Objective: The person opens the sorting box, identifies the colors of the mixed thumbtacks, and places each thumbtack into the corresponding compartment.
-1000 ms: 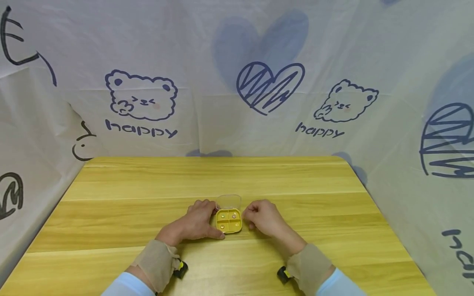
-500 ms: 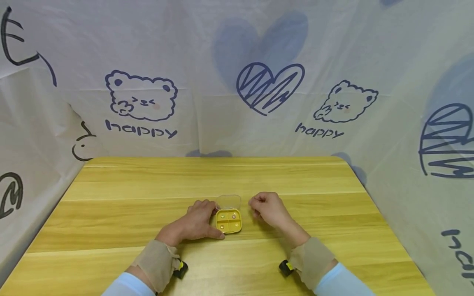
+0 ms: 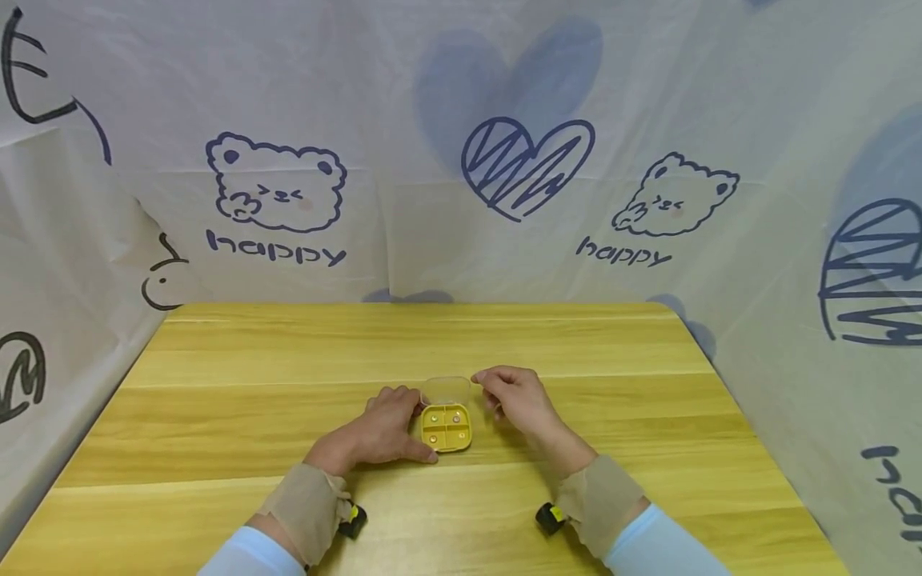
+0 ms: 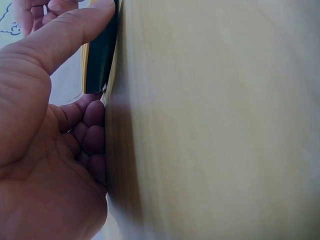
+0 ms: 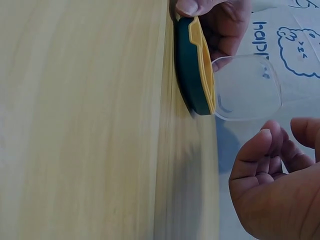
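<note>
A small pill box, yellow inside [image 3: 454,450] with a dark green outer shell [image 5: 187,67], sits on the table near the middle. Its clear lid [image 3: 445,390] stands raised at the back. Each of its compartments holds a tiny piece, too small to identify. My left hand [image 3: 382,430] grips the box from the left, thumb at the front edge and fingers behind. Beside the lid's right edge is my right hand [image 3: 519,400], fingers loosely curled and holding nothing. In the right wrist view its thumb and index finger are apart, the fingertips just short of the lid.
The wood-grain table [image 3: 288,352] spreads around both hands. Pale cloth [image 3: 403,240] printed with bears and hearts hangs behind it and at both sides. Each wrist wears a beige wrap [image 3: 306,512] and a small black camera [image 3: 551,518].
My right hand moved from the box's right side up and rightward, then back left to the lid's edge, its index finger now extended more. My left hand and the box stay in place.
</note>
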A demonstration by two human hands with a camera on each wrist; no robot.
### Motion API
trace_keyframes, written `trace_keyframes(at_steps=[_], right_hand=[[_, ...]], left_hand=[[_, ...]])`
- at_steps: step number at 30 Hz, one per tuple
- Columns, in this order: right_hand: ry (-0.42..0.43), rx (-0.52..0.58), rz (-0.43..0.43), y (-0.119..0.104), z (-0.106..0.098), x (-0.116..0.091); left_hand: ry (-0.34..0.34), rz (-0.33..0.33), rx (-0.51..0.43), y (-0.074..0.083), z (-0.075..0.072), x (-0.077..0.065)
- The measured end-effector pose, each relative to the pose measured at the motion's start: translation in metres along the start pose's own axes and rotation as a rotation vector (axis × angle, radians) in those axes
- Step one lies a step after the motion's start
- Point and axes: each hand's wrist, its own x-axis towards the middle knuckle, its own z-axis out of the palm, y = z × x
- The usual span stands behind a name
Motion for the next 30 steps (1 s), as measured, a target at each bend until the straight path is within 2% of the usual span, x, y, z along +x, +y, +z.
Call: trace_keyframes(at_steps=[21,30], right_hand=[[-0.056,0.023,-0.002,-0.0012,0.0061,-0.0039],[-0.089,-0.06,-0.026,0.0053,0.0082,-0.0093]], left_hand=[[-0.014,-0.018,-0.011,0.0001,-0.0012,-0.0008],[-0.011,0.0,-0.035,-0.0031,-0.0008,-0.0018]])
